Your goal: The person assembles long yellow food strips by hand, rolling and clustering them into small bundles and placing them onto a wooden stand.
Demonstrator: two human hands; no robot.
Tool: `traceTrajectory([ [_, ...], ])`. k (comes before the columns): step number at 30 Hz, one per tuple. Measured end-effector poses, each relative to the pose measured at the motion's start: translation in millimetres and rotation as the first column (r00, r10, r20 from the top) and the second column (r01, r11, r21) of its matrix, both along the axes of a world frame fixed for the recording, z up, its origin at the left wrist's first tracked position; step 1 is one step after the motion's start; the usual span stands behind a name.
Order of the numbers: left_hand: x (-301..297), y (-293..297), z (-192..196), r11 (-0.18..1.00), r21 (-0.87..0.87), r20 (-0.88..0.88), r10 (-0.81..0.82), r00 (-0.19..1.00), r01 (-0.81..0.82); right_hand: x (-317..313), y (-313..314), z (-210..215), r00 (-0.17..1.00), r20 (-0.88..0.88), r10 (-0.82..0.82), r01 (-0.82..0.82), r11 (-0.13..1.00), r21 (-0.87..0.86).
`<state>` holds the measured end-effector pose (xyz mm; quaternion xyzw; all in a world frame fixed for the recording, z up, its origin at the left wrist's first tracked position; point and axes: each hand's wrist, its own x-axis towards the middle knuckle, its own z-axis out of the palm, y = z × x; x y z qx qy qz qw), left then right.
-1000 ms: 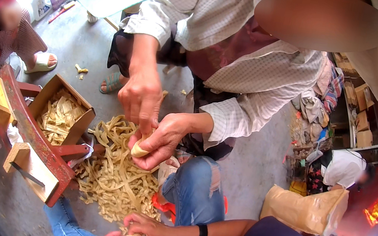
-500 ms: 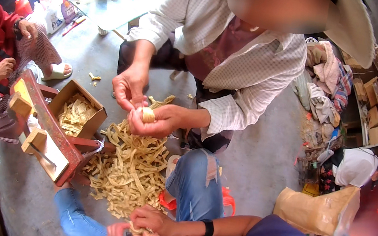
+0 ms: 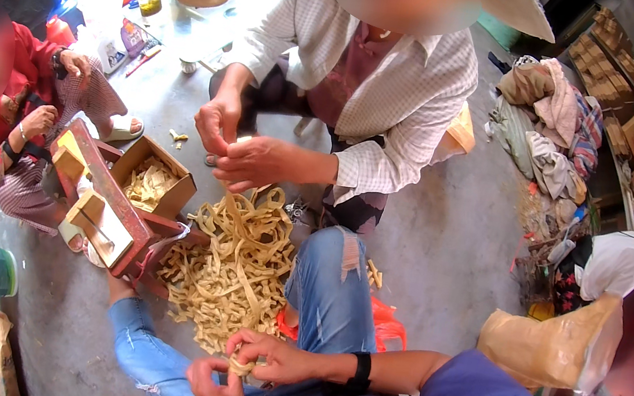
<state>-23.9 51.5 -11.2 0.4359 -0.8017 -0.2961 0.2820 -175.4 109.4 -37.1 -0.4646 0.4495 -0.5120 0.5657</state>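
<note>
Both my hands are together over my lap at the bottom of the view. They hold a small coil of pale tan strip [image 3: 241, 368]. My left hand [image 3: 213, 391] pinches it from below with thumb and fingers. From above, my right hand [image 3: 269, 355], with a black band at the wrist, curls its fingers round the same coil. Just beyond my hands a heap of long, crinkled tan strips [image 3: 235, 268] lies on the floor. Across the heap, a co-worker in a checked shirt holds a similar strip in both hands [image 3: 245, 152]; it is mostly hidden by the fingers.
Left of the heap stands a red wooden bench [image 3: 106, 194] with wooden blocks on it. Behind it, a cardboard box [image 3: 176, 194] holds more tan pieces. A person in red sits at the far left. A brown paper sack [image 3: 535, 342] and piled cloths [image 3: 553, 123] are on the right.
The view has shifted, bringing more of the person in red into sight. My fingers have changed their hold on the coil. The co-worker's right hand now comes closer over their own strip.
</note>
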Motion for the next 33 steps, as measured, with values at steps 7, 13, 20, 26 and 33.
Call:
traceTrajectory([
  [7,1,9,4,0.863,0.464,-0.280,0.355,0.892,-0.198,-1,8,17,0.999,0.040,0.011,-0.012,1.000,0.014],
  [13,2,17,40,0.646,0.763,-0.403,0.433,0.806,0.034,-10,6,19,0.988,-0.155,-0.003,-0.010,0.996,-0.084],
  [20,9,27,33,0.775,0.610,-0.505,0.219,0.835,0.166,-6,2,33,0.992,-0.119,0.051,-0.072,0.980,-0.187],
  [26,1,15,41,0.708,0.706,-0.481,0.453,0.751,0.025,-2,-3,44,0.994,0.036,0.100,-0.097,0.991,-0.091],
  [33,-4,3,33,0.550,0.813,-0.510,0.512,0.691,0.193,-8,-1,29,0.989,-0.149,0.015,-0.035,0.990,-0.135],
])
